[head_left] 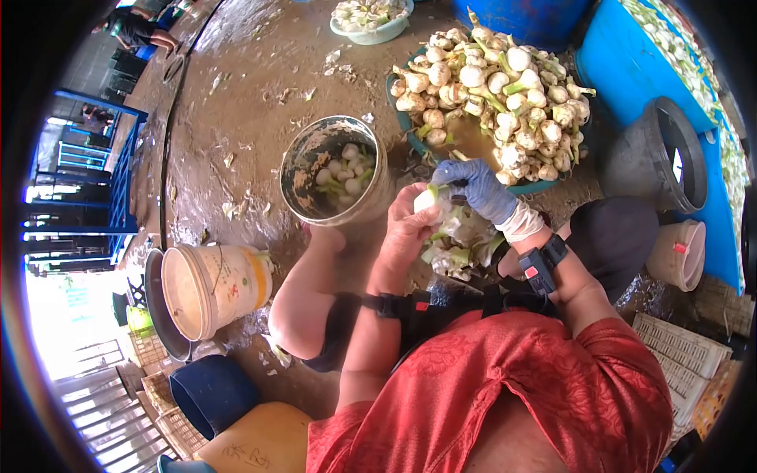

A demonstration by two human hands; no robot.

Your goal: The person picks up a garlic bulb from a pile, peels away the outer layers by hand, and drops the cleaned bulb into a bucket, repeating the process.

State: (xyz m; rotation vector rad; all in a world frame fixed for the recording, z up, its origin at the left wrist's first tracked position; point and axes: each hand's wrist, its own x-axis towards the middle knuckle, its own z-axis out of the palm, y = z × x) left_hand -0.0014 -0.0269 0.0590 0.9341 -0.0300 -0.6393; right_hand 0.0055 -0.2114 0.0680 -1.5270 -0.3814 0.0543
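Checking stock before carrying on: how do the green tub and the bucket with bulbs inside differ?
In the tub, bulbs heap above the rim; the bucket holds fewer, lying deep inside. The tub looks wider than the bucket. The tub's bulbs look rough and brownish, the bucket's smoother and paler. Both hold roundish bulbs.

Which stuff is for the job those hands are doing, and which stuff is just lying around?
Seems part of the job:
- bulb in the left hand, right hand at it
- big pile in the tub
- bucket holding whiter bulbs
- peelings below

Probably just lying around:
- white bucket
- black bucket
- yellow tub
- crate
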